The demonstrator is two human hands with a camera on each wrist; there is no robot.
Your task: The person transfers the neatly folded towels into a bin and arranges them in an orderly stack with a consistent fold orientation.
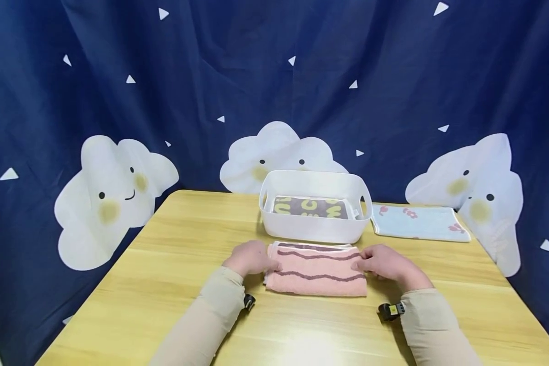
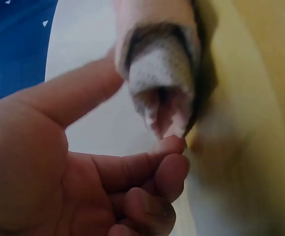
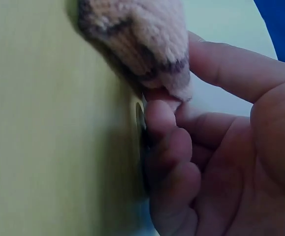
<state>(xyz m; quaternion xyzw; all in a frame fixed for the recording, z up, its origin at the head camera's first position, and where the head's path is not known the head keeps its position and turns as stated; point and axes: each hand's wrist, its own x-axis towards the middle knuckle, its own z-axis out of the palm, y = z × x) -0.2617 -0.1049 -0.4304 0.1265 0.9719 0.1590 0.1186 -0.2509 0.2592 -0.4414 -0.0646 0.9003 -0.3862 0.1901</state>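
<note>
A folded pink towel with wavy brown stripes lies in front of the white basket in the head view. My left hand pinches its left edge, thumb on top and fingers underneath. At the opposite edge, my right hand pinches it the same way. Each wrist view shows the rolled, layered end of the towel between thumb and fingers. Along the far edge, a darker brown strip and white hem show behind the pink face. Inside the basket lies a grey-brown towel with yellow letters.
A folded light blue towel with pink flowers lies right of the basket, near the back of the wooden table. Behind the table hangs a dark blue curtain with clouds and white triangles.
</note>
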